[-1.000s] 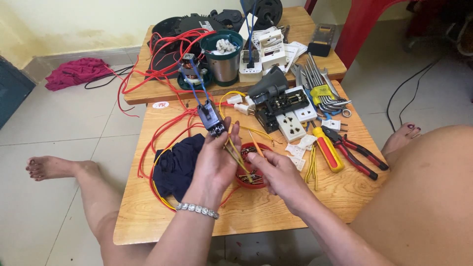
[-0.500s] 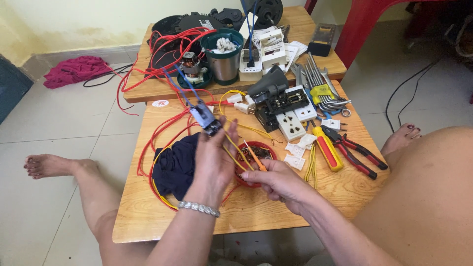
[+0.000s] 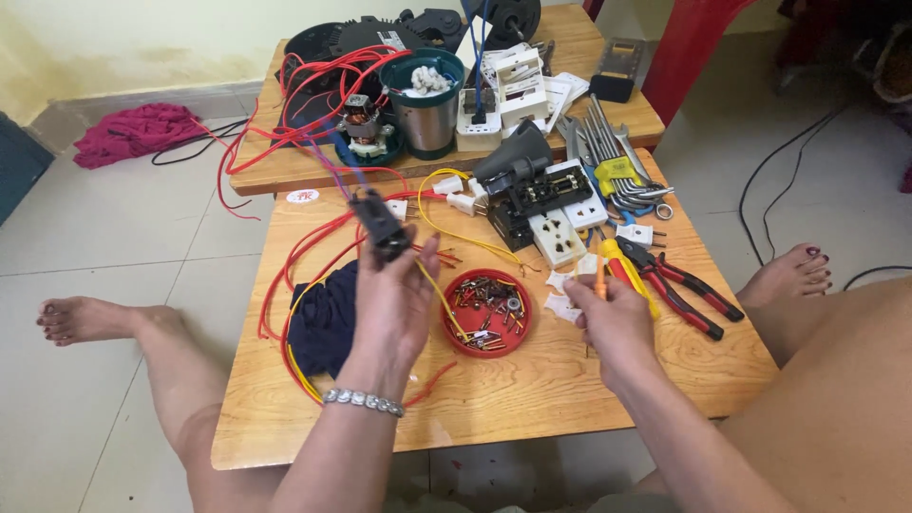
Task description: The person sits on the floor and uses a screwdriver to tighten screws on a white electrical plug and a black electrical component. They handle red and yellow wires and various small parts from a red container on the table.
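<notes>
The left hand (image 3: 394, 299), a beaded bracelet (image 3: 364, 401) on its wrist, is raised over the middle of the wooden table (image 3: 532, 380) with its fingers curled around a small black switch block (image 3: 382, 226), which sticks out above the fingertips at about 12 o'clock from the palm; red and yellow wires (image 3: 432, 256) trail from the block toward 3 o'clock and down past the hand. The right hand (image 3: 608, 309) sits at about 3 o'clock from the left, well apart from it, closed around a slim orange-handled tool (image 3: 598, 275) that points up out of the fist; what kind of tool it is cannot be told. Between the two hands lies a round red dish (image 3: 485, 311) full of small metal screws and terminals. A dark blue cloth (image 3: 323, 318) lies at 9 o'clock from the left hand, ringed by loops of red wire. At 1 o'clock from the right hand rest red-handled pliers (image 3: 679, 285), and beyond them, toward 12 o'clock, white socket plates (image 3: 559, 236) and a bunch of wrenches (image 3: 613, 161).
</notes>
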